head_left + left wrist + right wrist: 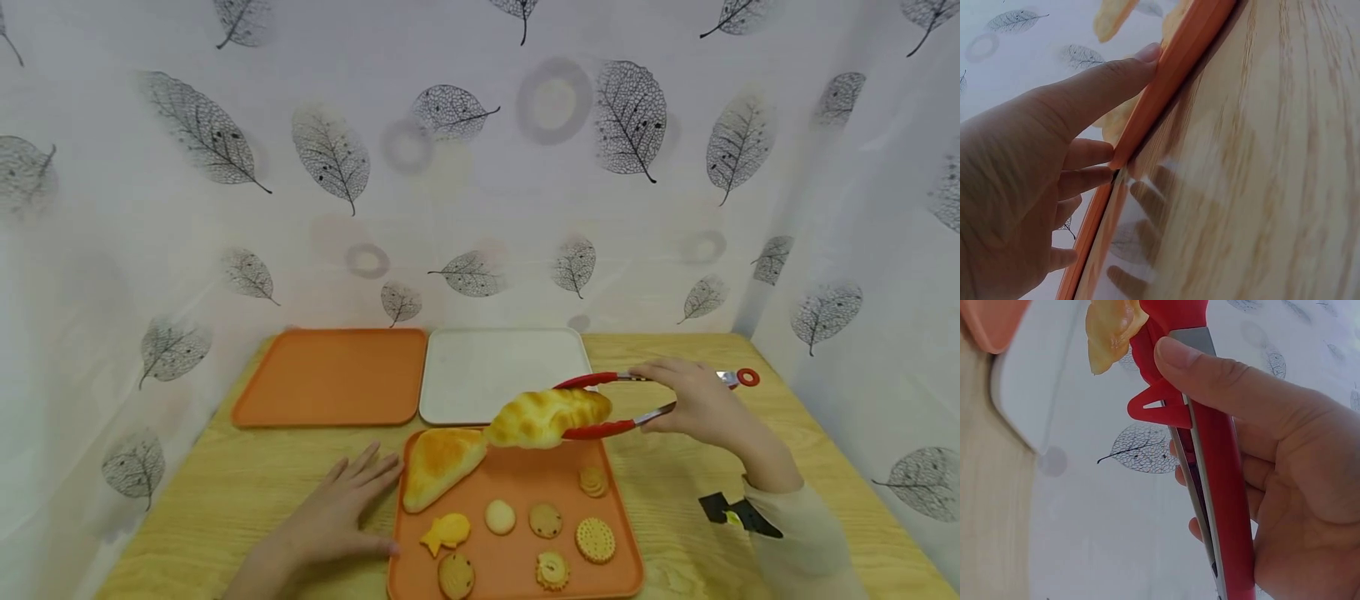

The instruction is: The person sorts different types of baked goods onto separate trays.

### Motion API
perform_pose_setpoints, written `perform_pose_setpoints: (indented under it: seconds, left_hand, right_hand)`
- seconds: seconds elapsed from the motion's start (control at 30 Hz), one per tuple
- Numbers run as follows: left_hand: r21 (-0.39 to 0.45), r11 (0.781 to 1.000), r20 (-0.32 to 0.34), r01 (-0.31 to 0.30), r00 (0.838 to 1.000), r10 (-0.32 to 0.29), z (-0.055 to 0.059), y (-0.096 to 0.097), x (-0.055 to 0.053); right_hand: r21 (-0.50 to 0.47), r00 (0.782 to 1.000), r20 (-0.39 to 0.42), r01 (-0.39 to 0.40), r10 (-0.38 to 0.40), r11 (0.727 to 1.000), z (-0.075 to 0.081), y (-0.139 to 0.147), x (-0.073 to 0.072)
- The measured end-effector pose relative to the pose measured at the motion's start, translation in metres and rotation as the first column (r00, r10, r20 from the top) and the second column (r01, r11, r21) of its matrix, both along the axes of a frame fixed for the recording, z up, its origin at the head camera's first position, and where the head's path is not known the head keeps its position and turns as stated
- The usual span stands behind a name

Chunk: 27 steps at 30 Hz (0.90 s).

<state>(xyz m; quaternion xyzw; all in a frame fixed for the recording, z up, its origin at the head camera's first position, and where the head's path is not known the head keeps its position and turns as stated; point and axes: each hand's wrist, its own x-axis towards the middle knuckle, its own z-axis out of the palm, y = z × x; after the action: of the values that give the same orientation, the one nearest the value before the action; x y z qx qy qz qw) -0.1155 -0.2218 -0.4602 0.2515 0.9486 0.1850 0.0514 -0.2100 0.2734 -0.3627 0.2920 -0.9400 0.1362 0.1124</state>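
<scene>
My right hand (pixel 693 400) grips a pair of red-and-silver tongs (pixel 602 430), thumb along one arm and fingers round the other in the right wrist view. Between the red tips is a long golden bread roll (pixel 542 418), over the back part of the near orange tray (pixel 525 483). A triangular golden bread (pixel 442 467) lies in that tray's back left corner, beside the roll. At the tray's left edge rests my left hand (pixel 330 521), fingers spread and extended; in the left wrist view its thumb (pixel 1147 52) touches the orange rim.
Several small cookies lie in the near tray, among them a fish-shaped one (pixel 448 531) and a round dotted one (pixel 596 540). Behind stand another orange tray (pixel 345 375) and a white tray (pixel 495 375), side by side. A leaf-patterned curtain (pixel 480 208) surrounds the wooden table (pixel 315 458).
</scene>
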Motion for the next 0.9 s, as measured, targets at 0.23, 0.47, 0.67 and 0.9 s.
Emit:
perform_pose_setpoints:
  seconds: [0.23,0.47,0.67,0.9]
  left_hand:
    - [0.002,1.000,0.036,0.000,0.999,-0.001,-0.002,-0.001,-0.002]
    - [-0.012,1.000,0.054,-0.015,0.998,0.015,-0.005,0.000,-0.003]
    - [0.002,1.000,0.035,-0.001,0.999,0.001,-0.005,0.000,-0.003]
    - [0.010,1.000,0.060,-0.007,0.998,0.006,-0.004,0.000,-0.003]
  right_hand:
    - [0.032,1.000,0.001,-0.032,0.032,0.999,0.020,-0.017,-0.020]
    - [0.036,0.997,0.013,-0.072,0.072,0.997,0.033,-0.045,-0.048]
    - [0.039,0.994,0.031,-0.106,0.105,0.994,0.036,-0.073,-0.075]
    - [0.056,0.992,0.047,-0.122,0.120,0.991,0.036,-0.112,-0.105]
